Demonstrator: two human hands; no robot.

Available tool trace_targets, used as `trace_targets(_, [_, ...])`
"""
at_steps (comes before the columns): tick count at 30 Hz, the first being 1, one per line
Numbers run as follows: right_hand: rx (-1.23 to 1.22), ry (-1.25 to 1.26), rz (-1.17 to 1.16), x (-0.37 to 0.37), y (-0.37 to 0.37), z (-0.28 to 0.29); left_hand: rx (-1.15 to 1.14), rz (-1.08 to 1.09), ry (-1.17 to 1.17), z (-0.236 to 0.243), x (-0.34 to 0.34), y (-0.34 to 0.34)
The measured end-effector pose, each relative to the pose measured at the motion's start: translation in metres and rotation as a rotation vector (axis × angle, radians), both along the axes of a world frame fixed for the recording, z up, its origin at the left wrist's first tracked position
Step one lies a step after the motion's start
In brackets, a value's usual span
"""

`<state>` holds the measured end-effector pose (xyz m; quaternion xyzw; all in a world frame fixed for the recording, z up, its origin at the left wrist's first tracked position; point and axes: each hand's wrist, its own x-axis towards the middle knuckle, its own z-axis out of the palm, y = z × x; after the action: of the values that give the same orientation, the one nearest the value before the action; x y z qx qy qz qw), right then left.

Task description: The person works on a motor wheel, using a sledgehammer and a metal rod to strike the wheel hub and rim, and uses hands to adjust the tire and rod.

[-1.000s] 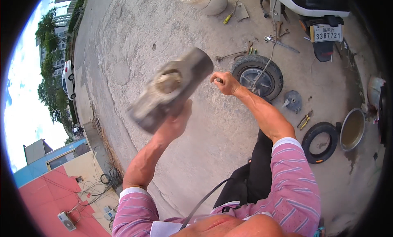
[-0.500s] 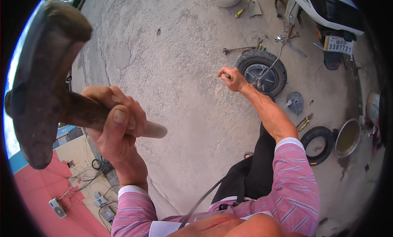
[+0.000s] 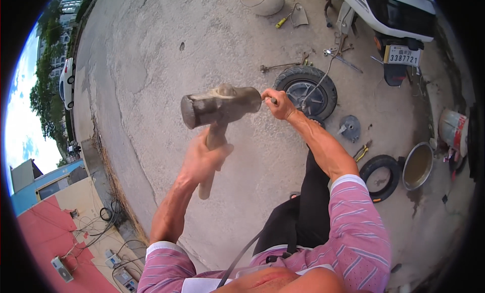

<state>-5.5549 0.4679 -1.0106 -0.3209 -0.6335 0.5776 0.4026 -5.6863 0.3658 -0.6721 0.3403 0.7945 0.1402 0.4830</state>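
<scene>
My left hand (image 3: 201,160) is wrapped round the wooden handle of a sledgehammer (image 3: 220,107), its heavy, worn metal head raised level across the middle of the view. The striking end lies right by my right hand (image 3: 280,107); whether they touch I cannot tell. That hand is closed on a thin dark metal rod (image 3: 273,100), of which just a stub shows at the fist. Beyond the right fist lies a wheel (image 3: 331,93) with a black tyre and a grey hub, a cable running from it.
Right of the wheel lie a round metal plate (image 3: 349,127), yellow-handled pliers (image 3: 361,152), a loose tyre (image 3: 367,171) and a basin (image 3: 427,164) of murky liquid. Wrenches (image 3: 343,46) lie beyond the wheel, near a white scooter (image 3: 389,10). A bucket (image 3: 262,2) stands at the far edge.
My left hand has swung the sledgehammer from the upper left, close to the camera, down and right to beside my right fist. The right hand keeps its grip near the wheel.
</scene>
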Motion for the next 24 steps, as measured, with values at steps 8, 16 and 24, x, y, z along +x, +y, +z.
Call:
trace_targets(8, [-0.046,-0.098,0.039,0.003,-0.011,0.008,1.110,-0.201,-0.283,0.042,0.029,0.018])
trace_targets(16, [-0.064,0.000,-0.093,0.038,0.001,0.012,-0.236,-0.114,0.093,-0.123,-0.022,-0.045])
trace_targets(24, [0.080,0.006,0.066,0.049,-0.081,0.012,-0.196,0.317,-0.202,-0.128,-0.012,-0.131])
